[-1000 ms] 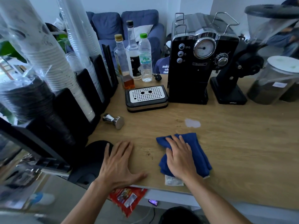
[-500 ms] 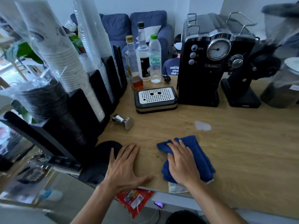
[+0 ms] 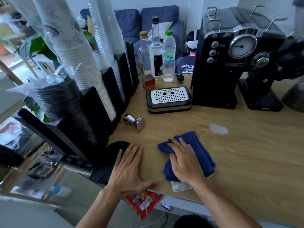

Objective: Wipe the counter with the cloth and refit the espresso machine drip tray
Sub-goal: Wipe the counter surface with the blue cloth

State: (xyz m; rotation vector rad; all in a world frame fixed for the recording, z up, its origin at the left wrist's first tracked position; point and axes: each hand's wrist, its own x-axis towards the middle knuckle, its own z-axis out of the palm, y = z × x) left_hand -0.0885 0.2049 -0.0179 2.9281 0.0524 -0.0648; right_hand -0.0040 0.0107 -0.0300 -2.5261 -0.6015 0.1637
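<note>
The right hand (image 3: 184, 163) lies flat with fingers spread on the folded blue cloth (image 3: 195, 152), pressing it against the wooden tabletop (image 3: 246, 158) near the front edge. The left hand (image 3: 130, 171) rests palm down just to its left, fingers splayed and holding nothing, thumb stretched along the edge toward the cloth. Beyond the right hand's fingertips, a little to the right, sits a small pale wet patch (image 3: 218, 128), apart from the cloth. Further out, straight ahead of both hands, the drip tray (image 3: 169, 99) with its perforated white grid stands on the tabletop, outside the black espresso machine (image 3: 230, 63) and just beside its left flank. A metal tamper (image 3: 135, 121) lies on its side between the left hand and the tray.
</note>
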